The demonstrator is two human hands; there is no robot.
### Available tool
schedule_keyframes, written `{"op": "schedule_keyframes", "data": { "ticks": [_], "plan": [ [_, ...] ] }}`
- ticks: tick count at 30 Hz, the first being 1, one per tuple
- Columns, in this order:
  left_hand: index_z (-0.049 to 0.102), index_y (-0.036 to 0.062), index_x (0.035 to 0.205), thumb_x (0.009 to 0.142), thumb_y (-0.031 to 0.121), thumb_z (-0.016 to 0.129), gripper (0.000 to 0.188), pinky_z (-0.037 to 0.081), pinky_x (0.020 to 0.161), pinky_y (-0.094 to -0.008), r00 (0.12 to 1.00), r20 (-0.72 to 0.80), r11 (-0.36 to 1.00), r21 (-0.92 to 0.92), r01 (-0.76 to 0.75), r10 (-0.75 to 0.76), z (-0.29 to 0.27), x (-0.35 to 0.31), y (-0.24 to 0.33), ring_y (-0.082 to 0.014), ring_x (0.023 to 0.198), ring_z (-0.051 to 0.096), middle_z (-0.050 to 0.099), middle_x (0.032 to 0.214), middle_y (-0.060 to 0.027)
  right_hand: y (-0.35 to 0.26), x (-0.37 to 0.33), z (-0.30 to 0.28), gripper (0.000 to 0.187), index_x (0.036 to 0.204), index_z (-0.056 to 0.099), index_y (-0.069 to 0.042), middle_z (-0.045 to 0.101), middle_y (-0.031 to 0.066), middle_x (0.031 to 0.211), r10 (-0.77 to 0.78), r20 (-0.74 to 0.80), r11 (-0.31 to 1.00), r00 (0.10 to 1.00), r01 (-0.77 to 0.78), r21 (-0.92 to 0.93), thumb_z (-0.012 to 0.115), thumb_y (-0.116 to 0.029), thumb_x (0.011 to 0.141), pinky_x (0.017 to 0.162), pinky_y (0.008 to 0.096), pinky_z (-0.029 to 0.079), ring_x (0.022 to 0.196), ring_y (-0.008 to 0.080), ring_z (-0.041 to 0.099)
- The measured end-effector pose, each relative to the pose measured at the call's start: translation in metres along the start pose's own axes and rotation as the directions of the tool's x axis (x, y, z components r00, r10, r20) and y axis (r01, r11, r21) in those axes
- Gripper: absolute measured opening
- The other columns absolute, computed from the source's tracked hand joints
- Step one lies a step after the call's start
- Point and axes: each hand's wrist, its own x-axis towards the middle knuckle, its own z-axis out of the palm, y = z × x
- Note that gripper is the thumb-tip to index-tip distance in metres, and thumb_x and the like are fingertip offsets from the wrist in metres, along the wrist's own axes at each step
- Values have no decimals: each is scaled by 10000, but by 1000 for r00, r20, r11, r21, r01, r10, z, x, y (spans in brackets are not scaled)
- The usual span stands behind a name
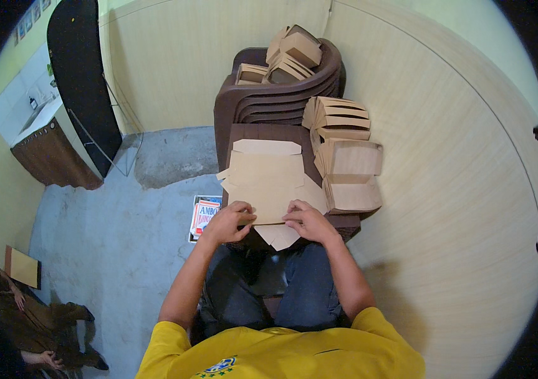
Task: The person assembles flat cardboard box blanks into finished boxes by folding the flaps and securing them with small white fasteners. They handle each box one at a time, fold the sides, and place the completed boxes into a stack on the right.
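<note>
A flat brown cardboard box blank (266, 180) lies on a brown woven seat or stool top in front of my knees. Its far flap is paler, and smaller tabs stick out along both sides. My left hand (232, 222) pinches the blank's near edge at the left corner, fingers curled. At the right end of that same edge, my right hand (307, 221) grips the card between thumb and fingers. Between the hands, a pale flap (276, 237) hangs toward my lap below the crease.
Brown stacked plastic chairs (269, 104) stand beyond the seat, with folded boxes (300, 49) on top. An open box (351, 183) and nested boxes (338, 118) sit right, by the wall. A printed packet (206, 213) lies left. Another person (35, 316) is at lower left.
</note>
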Motion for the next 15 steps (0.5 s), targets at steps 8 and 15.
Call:
{"op": "schedule_keyframes", "data": {
  "ticks": [8, 15],
  "plan": [
    [795, 109, 1039, 929, 150, 744, 128, 557, 939, -457, 941, -146, 946, -158, 283, -306, 12, 23, 2, -342, 1077, 669, 687, 1176, -96, 5, 26, 12, 197, 1092, 765, -69, 667, 121, 1017, 179, -174, 959, 968, -212, -189, 715, -215, 969, 955, 474, 538, 1146, 356, 653],
    [819, 200, 1022, 850, 219, 863, 179, 474, 988, -480, 907, -290, 935, 88, 344, -306, 22, 25, -8, -295, 1202, 593, 667, 1211, -31, -5, 43, 19, 315, 1118, 778, -64, 728, 159, 1023, -111, -458, 882, 882, -124, -454, 716, -344, 988, 1032, 555, 498, 1119, 387, 670]
  ]
}}
